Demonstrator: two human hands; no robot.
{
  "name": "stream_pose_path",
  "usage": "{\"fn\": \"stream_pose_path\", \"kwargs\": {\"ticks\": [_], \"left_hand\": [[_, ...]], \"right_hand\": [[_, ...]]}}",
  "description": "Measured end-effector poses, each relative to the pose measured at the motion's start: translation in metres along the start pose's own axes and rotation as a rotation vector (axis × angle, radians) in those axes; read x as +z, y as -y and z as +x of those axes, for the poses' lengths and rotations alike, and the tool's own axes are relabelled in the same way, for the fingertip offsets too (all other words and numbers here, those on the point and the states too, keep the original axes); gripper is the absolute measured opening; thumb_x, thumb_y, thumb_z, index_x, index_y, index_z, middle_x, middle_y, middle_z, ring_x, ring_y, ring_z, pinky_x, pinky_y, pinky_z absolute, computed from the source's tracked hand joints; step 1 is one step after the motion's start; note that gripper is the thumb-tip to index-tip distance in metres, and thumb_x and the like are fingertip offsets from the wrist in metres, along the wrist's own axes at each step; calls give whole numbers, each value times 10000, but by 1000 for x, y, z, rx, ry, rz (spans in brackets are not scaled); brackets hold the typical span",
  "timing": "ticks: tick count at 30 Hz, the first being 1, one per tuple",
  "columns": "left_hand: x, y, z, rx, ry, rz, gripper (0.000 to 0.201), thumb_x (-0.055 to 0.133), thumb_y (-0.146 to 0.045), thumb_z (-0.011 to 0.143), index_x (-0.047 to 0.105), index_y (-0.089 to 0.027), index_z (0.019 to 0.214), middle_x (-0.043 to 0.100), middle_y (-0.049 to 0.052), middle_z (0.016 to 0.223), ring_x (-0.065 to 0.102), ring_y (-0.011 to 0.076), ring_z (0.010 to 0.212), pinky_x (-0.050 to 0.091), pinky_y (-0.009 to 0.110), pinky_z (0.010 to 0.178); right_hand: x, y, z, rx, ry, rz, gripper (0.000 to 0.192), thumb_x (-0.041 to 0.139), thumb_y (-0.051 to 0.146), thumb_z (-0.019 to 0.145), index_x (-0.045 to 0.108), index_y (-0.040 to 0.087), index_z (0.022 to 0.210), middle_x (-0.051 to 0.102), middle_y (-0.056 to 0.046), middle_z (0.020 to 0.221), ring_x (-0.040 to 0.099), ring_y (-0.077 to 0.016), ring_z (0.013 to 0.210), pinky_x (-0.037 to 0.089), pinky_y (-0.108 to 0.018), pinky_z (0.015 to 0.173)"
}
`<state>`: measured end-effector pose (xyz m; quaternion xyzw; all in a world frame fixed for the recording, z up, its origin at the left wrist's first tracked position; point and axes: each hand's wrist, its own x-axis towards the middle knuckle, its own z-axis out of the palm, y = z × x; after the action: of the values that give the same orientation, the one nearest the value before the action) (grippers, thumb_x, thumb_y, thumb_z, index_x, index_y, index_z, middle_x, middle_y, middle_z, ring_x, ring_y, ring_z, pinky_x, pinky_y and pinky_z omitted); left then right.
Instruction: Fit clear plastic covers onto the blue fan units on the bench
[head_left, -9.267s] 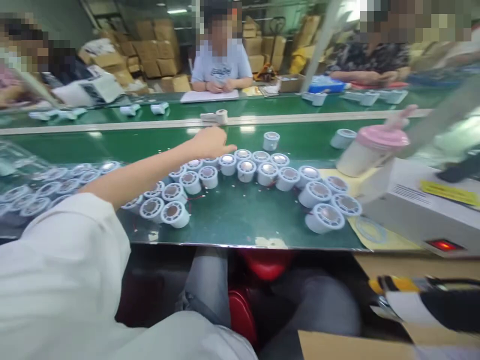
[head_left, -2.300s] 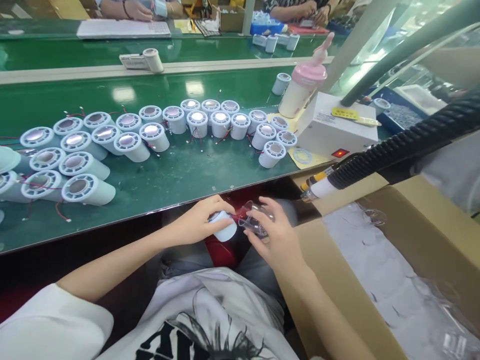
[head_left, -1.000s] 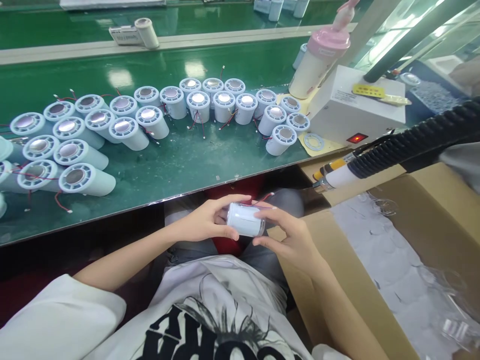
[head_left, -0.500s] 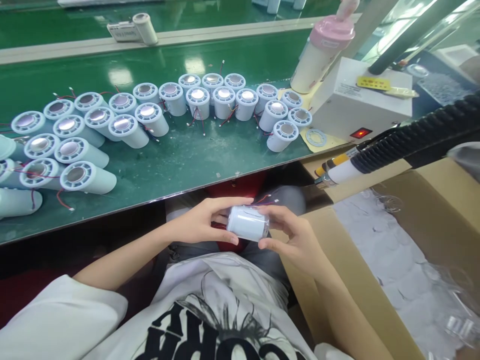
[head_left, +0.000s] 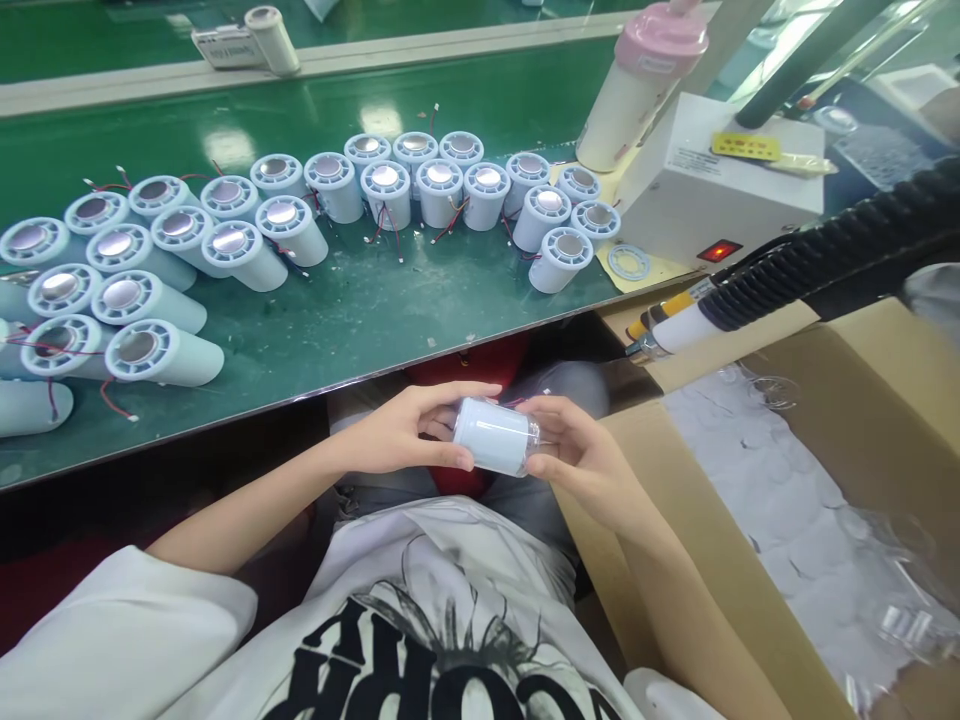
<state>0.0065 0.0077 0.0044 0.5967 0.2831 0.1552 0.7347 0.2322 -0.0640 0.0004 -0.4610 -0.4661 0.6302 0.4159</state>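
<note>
Item in hand: one white cylinder [head_left: 491, 449], over my lap, below the bench's near edge. My left hand [head_left: 405, 435] grips its left end; my right hand [head_left: 581, 455] clasps a clear cap onto its right end, seemingly nearly seated. Many cylinders [head_left: 285, 220] wait on the green bench [head_left: 352, 320]; open carton [head_left: 810, 500] at right.
</note>
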Motion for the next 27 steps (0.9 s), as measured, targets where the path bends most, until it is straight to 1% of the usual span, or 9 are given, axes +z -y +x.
{"fn": "stream_pose_path", "kwargs": {"ticks": [4, 9, 13, 16, 17, 19, 22, 25, 27], "left_hand": [[0, -3, 1, 36, 7, 75, 666, 754, -226, 718, 493, -262, 1330, 523, 84, 1373, 550, 230, 1197, 473, 343, 997], [1, -4, 1, 43, -7, 82, 653, 739, -222, 736, 486, -228, 1338, 517, 101, 1380, 539, 243, 1218, 463, 378, 1024], [-1, -3, -1, 66, -23, 86, 648, 723, -212, 749, 480, -241, 1349, 516, 111, 1382, 541, 267, 1219, 476, 396, 1006], [-2, -2, 5, 98, -33, 61, 710, 742, -192, 724, 454, -261, 1369, 510, 114, 1387, 530, 273, 1232, 475, 392, 1004], [-2, -2, 11, 106, -35, 45, 739, 756, -186, 706, 447, -263, 1373, 509, 114, 1387, 534, 273, 1227, 475, 392, 1002], [-2, -3, 29, 112, -33, 18, 772, 780, -183, 673, 452, -255, 1368, 515, 116, 1379, 549, 272, 1209, 477, 392, 996], [0, -6, 71, 91, -1, -3, 731, 790, -188, 649, 507, -203, 1323, 557, 131, 1330, 570, 272, 1177, 471, 399, 992], [5, -11, 117, 91, 59, -6, 668, 800, -190, 625, 569, -141, 1251, 597, 146, 1272, 568, 279, 1167, 433, 429, 1019], [10, -15, 142, 101, 114, 19, 640, 801, -205, 626, 585, -124, 1222, 611, 144, 1251, 567, 279, 1161, 407, 448, 1034]], "right_hand": [[-1, -3, -1, 13, -21, -1, 411, 753, 399, 732, 560, 238, 1058, 663, -52, 990, 650, -187, 865, 581, -299, 698], [-1, -5, -5, -68, -27, -18, 393, 752, 350, 752, 561, 255, 1082, 651, -49, 1057, 644, -188, 927, 581, -319, 767], [-2, -3, -7, -121, -57, -91, 431, 782, 321, 722, 575, 252, 1094, 655, -54, 1085, 643, -200, 965, 577, -332, 799], [-5, -7, -3, -129, -86, -11, 411, 789, 313, 711, 596, 256, 1070, 666, -42, 1065, 643, -194, 952, 568, -317, 787], [-6, -11, 0, -134, -107, 45, 403, 790, 324, 707, 602, 257, 1057, 671, -38, 1048, 646, -191, 930, 567, -310, 766], [-8, -23, 5, -152, -195, 193, 416, 806, 351, 674, 610, 250, 1026, 682, -30, 981, 649, -182, 859, 561, -294, 719], [-16, -47, 14, -198, -377, 366, 476, 817, 414, 634, 583, 255, 1016, 674, -8, 892, 643, -163, 778, 552, -283, 682], [-28, -67, 19, -260, -513, 413, 509, 773, 504, 654, 518, 284, 1036, 651, 2, 954, 647, -165, 811, 563, -328, 724], [-37, -74, 22, -294, -577, 438, 522, 757, 525, 661, 491, 289, 1042, 638, -3, 989, 650, -175, 836, 569, -370, 754]]}}
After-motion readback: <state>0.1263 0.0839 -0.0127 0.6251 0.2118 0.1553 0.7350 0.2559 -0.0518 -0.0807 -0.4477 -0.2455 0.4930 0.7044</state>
